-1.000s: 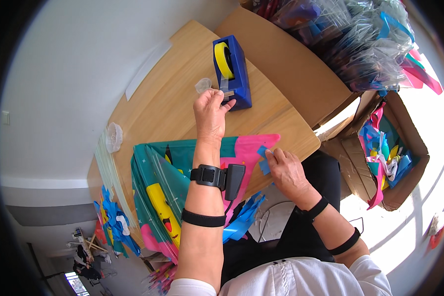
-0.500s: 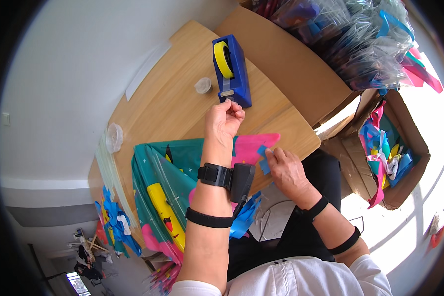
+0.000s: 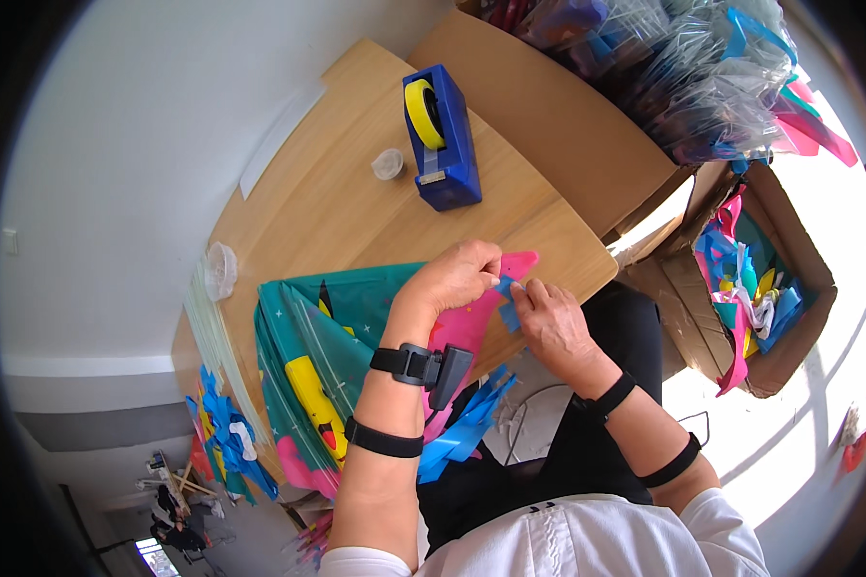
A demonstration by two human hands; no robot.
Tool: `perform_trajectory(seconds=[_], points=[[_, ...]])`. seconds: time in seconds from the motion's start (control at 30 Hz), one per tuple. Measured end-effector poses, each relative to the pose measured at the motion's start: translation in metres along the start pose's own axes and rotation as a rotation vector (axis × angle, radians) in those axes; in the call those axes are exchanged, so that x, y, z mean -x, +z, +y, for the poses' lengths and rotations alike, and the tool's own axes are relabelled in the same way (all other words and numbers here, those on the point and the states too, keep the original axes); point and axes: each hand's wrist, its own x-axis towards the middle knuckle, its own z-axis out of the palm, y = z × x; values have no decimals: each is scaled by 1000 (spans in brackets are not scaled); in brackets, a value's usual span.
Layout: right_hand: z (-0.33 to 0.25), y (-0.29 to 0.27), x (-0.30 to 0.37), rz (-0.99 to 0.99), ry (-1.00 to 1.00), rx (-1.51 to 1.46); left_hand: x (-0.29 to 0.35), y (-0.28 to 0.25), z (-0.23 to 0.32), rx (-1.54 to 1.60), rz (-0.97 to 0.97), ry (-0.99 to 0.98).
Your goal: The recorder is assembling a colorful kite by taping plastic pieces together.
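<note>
My left hand [image 3: 460, 272] is closed in a pinch above the pink corner [image 3: 471, 322] of a folded plastic sheet; whatever is between its fingertips is too small to make out. Close beside it, my right hand [image 3: 553, 332] pinches a small blue film strip [image 3: 509, 315] at the sheet's pink edge. The teal part of the sheet [image 3: 303, 298] lies on the wooden table [image 3: 356, 221], with a yellow figure [image 3: 316, 404] on it. Farther off stands a blue tape dispenser [image 3: 460, 144] with a yellow-cored roll.
Two small clear cups [image 3: 388, 164] sit on the table. Blue strips [image 3: 467, 423] hang at the near edge, and more [image 3: 226, 433] at the left. A large carton [image 3: 548, 106] with plastic-wrapped goods and an open box [image 3: 799, 337] of coloured scraps stand at the right.
My left hand has moved from the tape dispenser's front end back toward me, down to the pink corner beside my right hand. The right hand stays on the blue film strip.
</note>
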Motion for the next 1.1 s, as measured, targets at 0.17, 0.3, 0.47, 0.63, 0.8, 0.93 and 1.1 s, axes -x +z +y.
perform_trajectory(seconds=[0.17,0.3,0.47,0.63,0.8,0.93,1.1], points=[[1,1,0,24,-5,-1,-11,6,4,-204,24,56],[1,2,0,38,-8,-10,-14,12,5,-378,57,115],[0,2,0,34,-7,-10,-15,25,4,-503,146,120],[1,2,1,10,-3,-12,-9,23,4,-474,329,28],[3,-4,3,30,-10,-87,8,6,-12,-288,396,-84],[4,-12,12,155,-106,-214,23,4,-12,-252,607,104],[-8,-23,19,284,-237,-323,41,0,-9,-263,468,358]])
